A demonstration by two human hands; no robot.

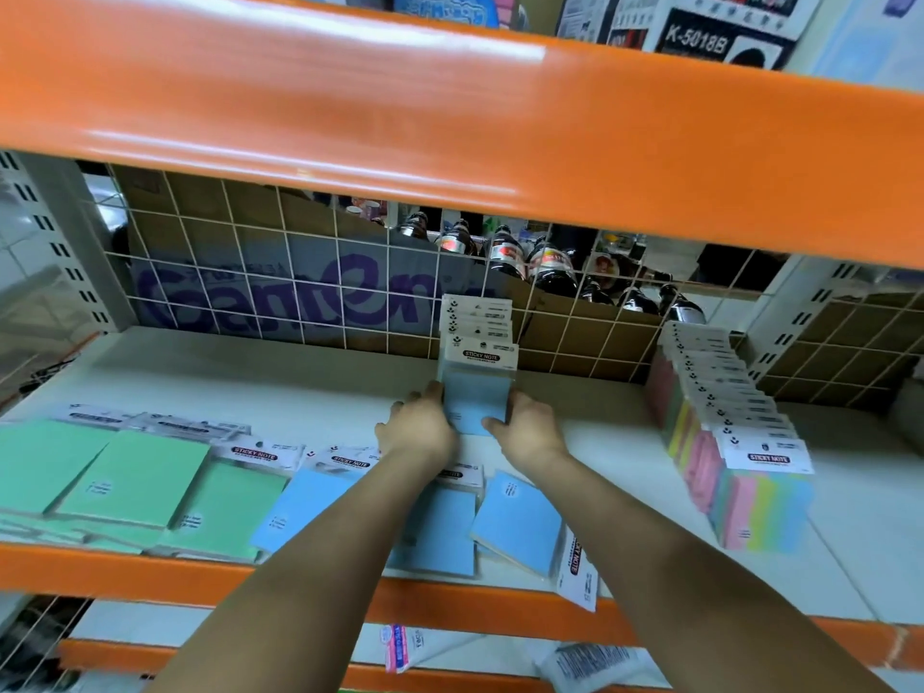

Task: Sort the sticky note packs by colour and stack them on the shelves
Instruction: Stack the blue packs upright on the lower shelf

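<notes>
While the curled fingers of the left hand (419,423) and right hand (526,426) clasp both sides of an upright blue sticky note stack (475,365) at mid-shelf (300,387), green packs (132,475) and loose blue packs (440,522) lie nearer the front edge

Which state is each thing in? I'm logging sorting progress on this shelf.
Upright row of blue sticky note packs: standing, gripped between both hands.
Left hand: grips the row's left side.
Right hand: grips the row's right side.
Loose blue sticky note packs: lying flat, unstacked.
Green sticky note packs: lying flat, overlapping.
Multicolour sticky note packs: standing in a row.
</notes>
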